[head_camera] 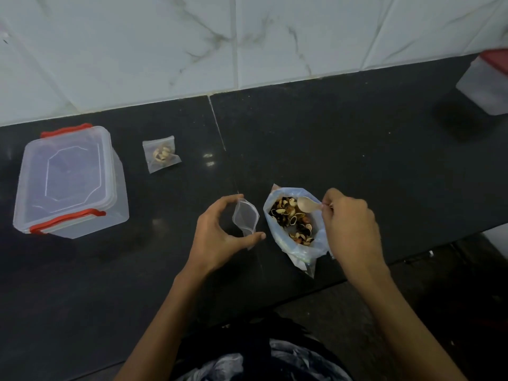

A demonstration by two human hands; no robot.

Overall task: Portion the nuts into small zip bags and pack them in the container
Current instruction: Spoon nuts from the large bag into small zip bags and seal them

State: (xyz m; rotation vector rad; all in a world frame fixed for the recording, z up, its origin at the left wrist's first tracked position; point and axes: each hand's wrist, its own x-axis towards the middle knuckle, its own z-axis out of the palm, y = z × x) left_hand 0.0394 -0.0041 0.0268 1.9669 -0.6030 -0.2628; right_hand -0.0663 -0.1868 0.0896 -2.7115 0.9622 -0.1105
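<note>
Holding spoon (309, 204) over nuts (292, 218), no labels

The table (357, 127) is dark, glossy stone; the container (71, 182) and small zip bag (245, 215) are clear plastic.

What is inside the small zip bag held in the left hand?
Nothing visible: the small zip bag, held open by the left hand, looks empty. Its lower end is hidden behind the thumb, so a nut there cannot be ruled out.
</note>
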